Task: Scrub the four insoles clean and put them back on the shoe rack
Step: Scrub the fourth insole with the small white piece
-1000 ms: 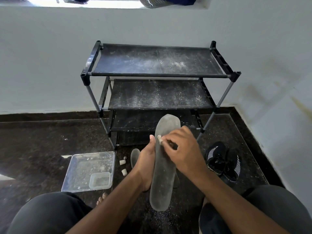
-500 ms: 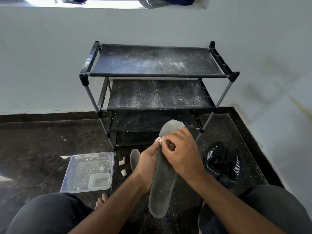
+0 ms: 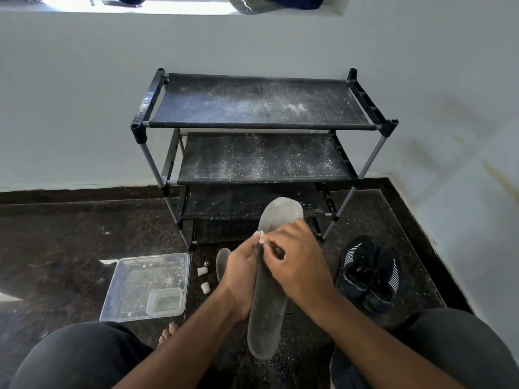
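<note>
I see the left hand (image 3: 242, 272) wrapped around the left edge of a long grey insole (image 3: 266, 313), fingers behind it and thumb at the front edge, holding it upright and tilted slightly away from me. The right hand (image 3: 297, 265) lies over the insole's upper middle, its fingertips (image 3: 273, 244) pinched on a small whitish scrubbing piece (image 3: 261, 237) pressed at the insole's left edge, just beside the left thumb. The insole's toe end rises in front of the lower shelves of the black shoe rack (image 3: 261, 124); its heel end hangs between my knees above the dark floor (image 3: 56, 234). All the rack shelves I can see are dusted with white specks. Another grey insole (image 3: 223, 262) lies on the floor behind the left hand, mostly hidden. To the left sits a clear plastic tray (image 3: 146, 284) with a smaller tub in its corner, and two small white pieces (image 3: 203, 279) lie just beside it. A pair of black shoes (image 3: 368, 273) sits on the floor to the right, near the rack's front right leg
</note>
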Tool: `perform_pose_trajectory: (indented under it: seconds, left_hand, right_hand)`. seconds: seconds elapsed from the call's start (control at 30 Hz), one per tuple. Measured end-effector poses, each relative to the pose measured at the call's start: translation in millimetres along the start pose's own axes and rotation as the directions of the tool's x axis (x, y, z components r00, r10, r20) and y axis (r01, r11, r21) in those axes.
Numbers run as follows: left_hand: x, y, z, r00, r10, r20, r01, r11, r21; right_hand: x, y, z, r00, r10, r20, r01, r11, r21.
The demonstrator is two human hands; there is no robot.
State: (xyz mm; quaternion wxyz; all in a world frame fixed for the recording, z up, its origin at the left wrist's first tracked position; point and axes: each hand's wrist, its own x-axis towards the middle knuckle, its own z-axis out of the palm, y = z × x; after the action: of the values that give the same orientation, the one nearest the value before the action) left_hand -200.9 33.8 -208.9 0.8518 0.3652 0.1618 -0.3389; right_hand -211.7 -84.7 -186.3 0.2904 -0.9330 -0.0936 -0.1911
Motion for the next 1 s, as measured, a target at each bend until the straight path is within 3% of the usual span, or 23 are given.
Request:
perform_pose_trajectory:
  seconds: [0.1,0.3,0.4,0.57,0.8,1.0]
  left_hand:
    - [0.6,1.4,-3.5,1.0,0.003,0.003,-0.003,1.0,-0.014]
    - [-2.6,-14.7,3.0,0.996,0.017,0.088,-0.027,0.994,0.108]
    - [-3.9,-3.7,4.0,0.995,0.06,0.08,-0.066,0.995,0.08]
    - [-1.2,13.0,-0.8,0.992,0.116,-0.047,-0.116,0.993,0.015]
    - [2.7,7.9,-6.5,0.999,0.043,-0.027,-0.042,0.997,0.059]
    - [4.9,-10.1,-4.3,0.999,-0.016,0.043,0.013,0.997,0.08]
  right_hand:
    - [-1.7,-1.2,1.4,0.999,-0.036,0.025,0.037,0.998,-0.047]
    - [15.3,17.5,-10.1,0.99,0.088,-0.111,-0.091,0.996,-0.026]
    - [9.6,10.7,-8.2,1.0,0.017,-0.018,-0.016,1.0,0.017]
    - [-3.4,-0.9,1.9,0.975,-0.145,0.165,0.141,0.989,0.039]
    - [-1.2,-0.1,0.7,0.97,-0.21,0.124,0.224,0.969,-0.108]
    - [16.9,23.4,-9.0,0.995,-0.065,-0.074,0.054,0.988,-0.145]
